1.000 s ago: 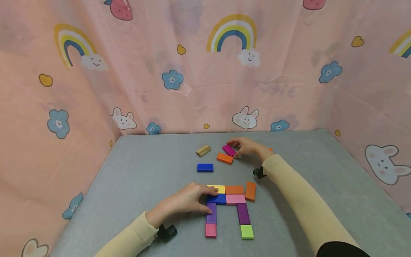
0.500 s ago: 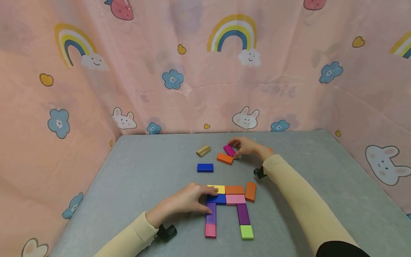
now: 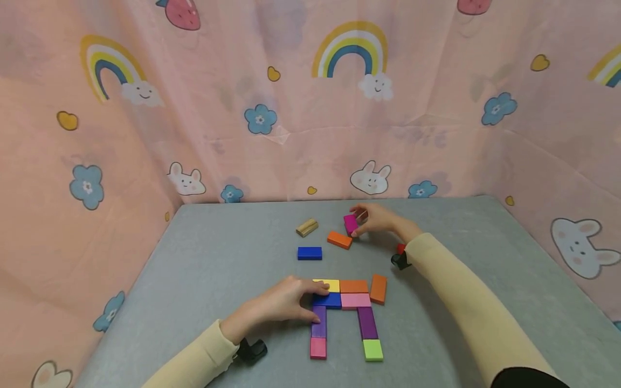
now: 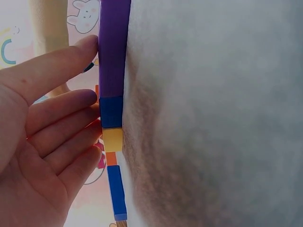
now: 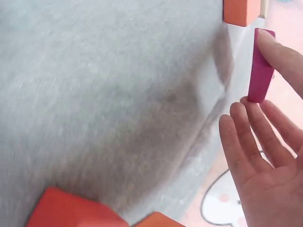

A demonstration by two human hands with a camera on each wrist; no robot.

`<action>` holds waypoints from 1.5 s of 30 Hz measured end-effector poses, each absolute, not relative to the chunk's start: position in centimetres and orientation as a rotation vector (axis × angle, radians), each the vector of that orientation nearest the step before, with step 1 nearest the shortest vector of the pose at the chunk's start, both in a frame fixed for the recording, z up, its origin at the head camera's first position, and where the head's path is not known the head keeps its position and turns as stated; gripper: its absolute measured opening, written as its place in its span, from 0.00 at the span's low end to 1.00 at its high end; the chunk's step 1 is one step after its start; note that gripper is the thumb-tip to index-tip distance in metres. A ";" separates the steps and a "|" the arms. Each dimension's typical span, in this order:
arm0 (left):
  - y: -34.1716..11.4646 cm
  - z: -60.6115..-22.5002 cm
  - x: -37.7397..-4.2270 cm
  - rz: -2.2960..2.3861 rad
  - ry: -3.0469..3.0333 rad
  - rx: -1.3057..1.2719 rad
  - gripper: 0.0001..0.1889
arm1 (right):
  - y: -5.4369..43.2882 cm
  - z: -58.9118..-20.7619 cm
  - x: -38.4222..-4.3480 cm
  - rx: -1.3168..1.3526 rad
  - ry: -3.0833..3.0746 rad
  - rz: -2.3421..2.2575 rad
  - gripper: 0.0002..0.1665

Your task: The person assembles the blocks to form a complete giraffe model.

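Observation:
In the head view my right hand [image 3: 379, 221] pinches a magenta block [image 3: 350, 224] at the back of the table. The right wrist view shows that magenta block [image 5: 261, 66] lifted off the cloth, its two ends between thumb and fingertips. My left hand [image 3: 286, 302] rests at the left side of a flat block arrangement, thumb on a violet block [image 3: 319, 328] and fingertips on a blue block [image 3: 335, 302] and a yellow block [image 3: 332, 285]. Its fingers are fairly straight in the left wrist view. Also in the arrangement are orange, pink, purple and green blocks.
Loose blocks lie behind the arrangement: a blue one [image 3: 309, 253], an orange one [image 3: 339, 240] and a wood-coloured one [image 3: 307, 227]. Another orange block [image 3: 379, 289] stands at its right side. A red block [image 3: 401, 248] is partly hidden by my right wrist. Patterned cloth [image 3: 301, 151] hangs behind the table.
My right hand has shifted slightly right and back, carrying the magenta block, which has turned more upright. A red block now shows by the right wrist. My left hand has stayed in place.

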State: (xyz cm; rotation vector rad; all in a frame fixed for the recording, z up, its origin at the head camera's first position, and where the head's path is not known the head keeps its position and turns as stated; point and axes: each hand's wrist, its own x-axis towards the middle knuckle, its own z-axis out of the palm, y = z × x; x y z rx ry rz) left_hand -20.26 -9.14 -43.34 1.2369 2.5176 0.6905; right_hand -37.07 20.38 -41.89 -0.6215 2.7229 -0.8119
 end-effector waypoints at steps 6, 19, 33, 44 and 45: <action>-9.1 -43.3 -20.2 0.692 2.526 1.242 0.28 | 20.8 -40.9 -36.3 -0.644 2.752 -0.805 0.41; -9.0 -43.4 -20.3 0.692 2.518 1.247 0.28 | 21.9 -39.8 -32.8 -0.690 2.798 -0.848 0.43; -8.9 -43.1 -20.1 0.687 2.537 1.297 0.27 | 23.1 -40.1 -28.5 -0.682 2.898 -0.830 0.41; -8.9 -43.0 -20.0 0.680 2.541 1.295 0.27 | 24.6 -41.5 -26.4 -0.709 2.918 -0.823 0.40; -8.9 -43.0 -20.0 0.681 2.541 1.297 0.27 | 24.7 -41.6 -26.3 -0.708 2.917 -0.814 0.39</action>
